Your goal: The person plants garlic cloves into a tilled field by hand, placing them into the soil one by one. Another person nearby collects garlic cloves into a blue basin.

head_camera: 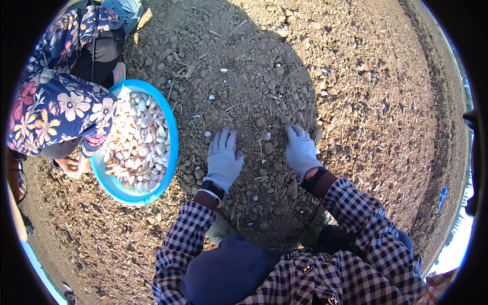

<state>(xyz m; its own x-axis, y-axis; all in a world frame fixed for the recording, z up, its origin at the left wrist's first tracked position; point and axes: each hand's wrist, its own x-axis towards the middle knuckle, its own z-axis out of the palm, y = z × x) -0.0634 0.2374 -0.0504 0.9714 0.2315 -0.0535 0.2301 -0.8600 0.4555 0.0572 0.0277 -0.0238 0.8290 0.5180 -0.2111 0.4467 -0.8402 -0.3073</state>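
Both my hands wear pale work gloves and rest palm down on the loose soil (249, 175). My left hand (225, 156) lies beside a white garlic clove (207, 134); its fingers point away from me. To the right, my right hand (302, 150) touches the soil with its fingertips, which partly hide what is under them. Between the hands a clove (267, 136) sits in the soil. More cloves lie scattered farther out, one of them (223, 70) near the top. Whether anything is under either palm cannot be seen.
A blue plastic basin (173, 143) full of garlic cloves (143, 141) stands at the left. Beside it crouches a co-worker in a floral sleeve (65, 110), one bare hand (74, 166) near the basin's rim. A small blue object (442, 199) lies far right on the soil.
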